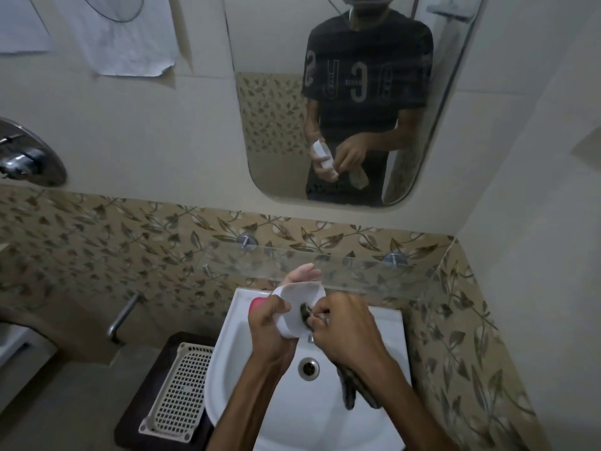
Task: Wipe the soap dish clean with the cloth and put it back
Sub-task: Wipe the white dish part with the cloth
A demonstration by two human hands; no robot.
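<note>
A mirror [357, 92] hangs on the tiled wall above a glass shelf [325, 265] and a white sink [247, 379]. A white perforated tray [177, 388] lies left of the basin. Over the sink, the left hand [270, 330] grips the white soap dish [300, 307] by its left edge, tilted with its hollow facing the right hand [344, 333]. That hand pinches a dark patterned cloth [305, 312] against the dish's inside; the cloth's tail hangs below the wrist. The shirt's reflected lettering is reversed and unreadable.
</note>
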